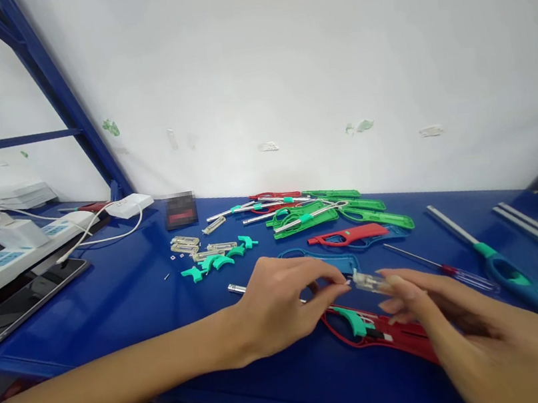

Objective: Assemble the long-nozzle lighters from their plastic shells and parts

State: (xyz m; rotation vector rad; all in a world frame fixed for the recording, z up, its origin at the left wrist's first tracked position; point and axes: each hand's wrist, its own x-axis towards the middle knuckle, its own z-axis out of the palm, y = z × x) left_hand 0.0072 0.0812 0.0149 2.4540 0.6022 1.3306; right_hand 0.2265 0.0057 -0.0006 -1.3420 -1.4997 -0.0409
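Note:
My right hand (pixel 464 327) is closed around a clear plastic lighter fuel tank (pixel 368 281), held by its rear end with the white tip pointing left. My left hand (pixel 288 299) pinches a tiny white part (pixel 348 282) between thumb and forefinger, right beside that tip. Whether the two parts touch I cannot tell. Below my hands lies an open red lighter shell half (pixel 400 337) with a teal trigger (pixel 353 320) and a black-and-white piece inside. A metal tube (pixel 235 288) shows partly behind my left hand.
Teal triggers (pixel 222 261) and clear tanks (pixel 185 242) lie at left centre. Green shells (pixel 302 219) and a red shell (pixel 349 235) are behind. A screwdriver (pixel 462 274) and long lighters (pixel 523 278) lie right. A phone (pixel 27 308) and power strip (pixel 24 255) occupy the left.

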